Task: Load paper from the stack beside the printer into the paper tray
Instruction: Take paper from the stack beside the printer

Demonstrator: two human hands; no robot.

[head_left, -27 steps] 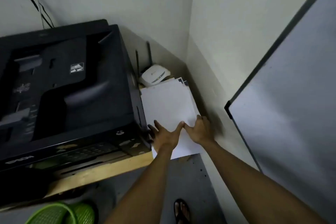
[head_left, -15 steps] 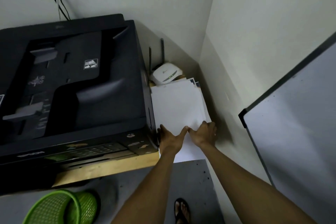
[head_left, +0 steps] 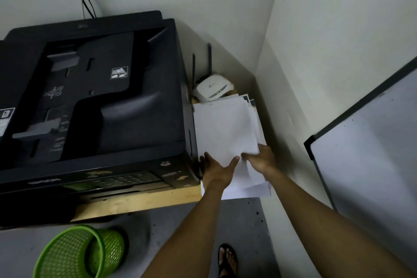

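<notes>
A large black printer (head_left: 94,101) fills the left half of the wooden shelf. Right of it, squeezed against the wall, lies a stack of white paper (head_left: 223,128). My left hand (head_left: 216,170) rests on the near left part of the stack, thumb on top of the sheets. My right hand (head_left: 261,160) grips the near right corner of the upper sheets, fingers curled under their edge. The upper sheets sit slightly askew over the lower ones, which stick out past the shelf edge. The printer's paper tray slot is a dark gap low at the front (head_left: 126,189).
A white router (head_left: 214,87) with two antennas stands behind the stack. A whiteboard (head_left: 370,146) leans at the right. A green mesh basket (head_left: 76,253) lies on the floor below the shelf (head_left: 135,202). My sandalled foot (head_left: 228,259) is on the grey floor.
Both hands have slid a little toward me along the stack, and the upper sheets have shifted askew under them. The camera has tilted, showing more of the floor and basket.
</notes>
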